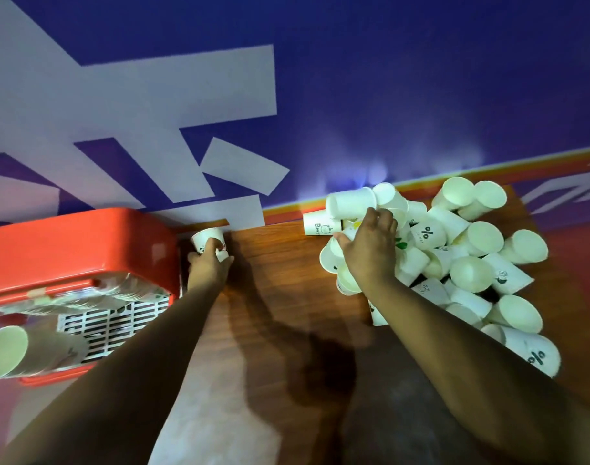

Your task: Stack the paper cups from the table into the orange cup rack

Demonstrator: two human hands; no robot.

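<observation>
Done: rack [68,243] holds some nested cups [8,350].
Remaining: big pile [471,256] on surface [270,297], well apart from rack.
Left hand [209,263]: grips 1 cup [206,238] just beside rack.
Right hand [370,246]: curled over pile; grip unclear.

Left hand [209,263]: I am seeing it bare, with a wide back.
Right hand [370,248]: I am seeing it bare too, with round knuckles showing.
Left arm [135,364]: I am seeing it bare and smooth, all the way to the bottom edge.
Right arm [471,357]: I am seeing it bare and smooth, looking thicker near the corner.
</observation>
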